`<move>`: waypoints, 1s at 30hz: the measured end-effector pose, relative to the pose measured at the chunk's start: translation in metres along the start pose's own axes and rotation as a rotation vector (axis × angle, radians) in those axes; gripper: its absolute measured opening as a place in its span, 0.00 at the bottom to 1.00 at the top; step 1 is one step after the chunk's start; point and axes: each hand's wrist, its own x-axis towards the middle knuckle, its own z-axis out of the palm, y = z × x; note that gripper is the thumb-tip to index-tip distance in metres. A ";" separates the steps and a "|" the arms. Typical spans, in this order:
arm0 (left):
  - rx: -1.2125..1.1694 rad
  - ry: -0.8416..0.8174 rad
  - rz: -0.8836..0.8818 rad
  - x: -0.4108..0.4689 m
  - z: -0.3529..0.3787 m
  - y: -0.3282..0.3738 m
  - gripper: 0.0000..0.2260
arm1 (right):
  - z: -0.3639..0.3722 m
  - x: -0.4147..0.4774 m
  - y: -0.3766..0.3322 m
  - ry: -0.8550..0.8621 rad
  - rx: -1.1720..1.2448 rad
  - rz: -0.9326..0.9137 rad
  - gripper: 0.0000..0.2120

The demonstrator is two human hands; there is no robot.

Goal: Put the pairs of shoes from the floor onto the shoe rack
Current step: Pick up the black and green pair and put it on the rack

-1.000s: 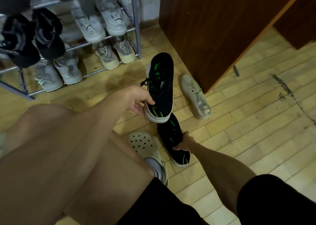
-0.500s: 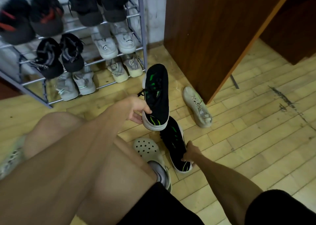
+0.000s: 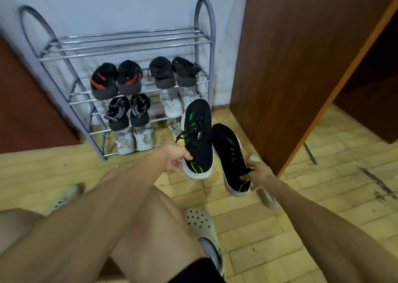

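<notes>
My left hand (image 3: 175,161) grips the heel of a black sneaker with green stripes (image 3: 198,136), held up with its toe toward the shoe rack (image 3: 129,46). My right hand (image 3: 258,176) grips the heel of the matching black sneaker (image 3: 230,153), lifted off the floor just right of the first. The grey metal rack stands against the wall; its top shelf is bare, and the lower shelves hold black and white pairs. A worn white sneaker (image 3: 267,198) lies on the floor, mostly hidden behind my right hand.
A tall brown wooden cabinet (image 3: 290,67) stands right of the rack, its door edge jutting out over the floor. My feet wear pale perforated clogs (image 3: 200,222). Wooden parquet floor (image 3: 323,196) stretches to the right.
My right hand has lifted the second black sneaker off the floor, up beside the first. The view has tilted up, showing the whole rack and its bare top shelf.
</notes>
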 end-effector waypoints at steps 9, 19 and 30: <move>-0.099 0.197 0.226 -0.032 -0.090 0.082 0.08 | -0.034 -0.008 -0.154 0.128 0.148 -0.332 0.27; -0.271 0.329 0.319 0.008 -0.165 0.181 0.06 | -0.073 0.027 -0.323 0.109 0.275 -0.489 0.29; -0.253 0.381 0.354 0.113 -0.189 0.263 0.08 | -0.085 0.119 -0.414 0.113 0.254 -0.464 0.17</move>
